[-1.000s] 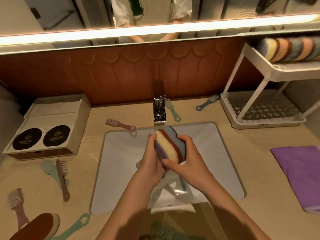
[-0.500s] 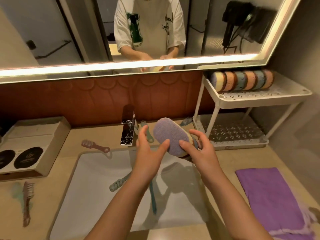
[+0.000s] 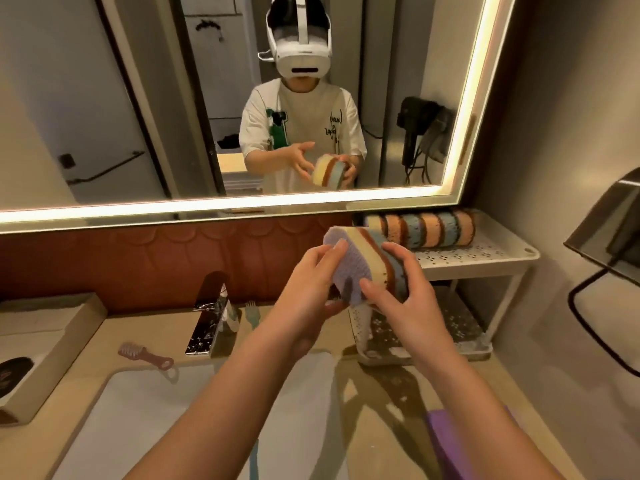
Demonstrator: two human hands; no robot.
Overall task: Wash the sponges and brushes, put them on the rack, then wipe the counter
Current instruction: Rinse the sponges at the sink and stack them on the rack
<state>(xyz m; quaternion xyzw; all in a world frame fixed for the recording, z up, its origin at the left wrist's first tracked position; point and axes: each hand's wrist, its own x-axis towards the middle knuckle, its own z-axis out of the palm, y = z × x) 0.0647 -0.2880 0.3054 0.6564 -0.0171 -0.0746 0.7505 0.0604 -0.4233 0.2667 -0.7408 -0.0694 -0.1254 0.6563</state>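
The script on the shirt (image 3: 332, 128) in the mirror is showing reversed and unreadable. The left hand (image 3: 308, 282) and right hand (image 3: 405, 292) are each closing their grip around one layered sponge (image 3: 367, 258), lilac, cream, brown and blue, held in the air before the rack (image 3: 485, 252). The fingers are hiding its lower edge.

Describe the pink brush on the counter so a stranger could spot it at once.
Start at the chrome faucet behind the white sink. Just left of it, on the beige counter by the sink's back rim, lies the pink brush, its ring-ended handle pointing right. It is the only pink brush in view; the teal brush lies on the faucet's other side.
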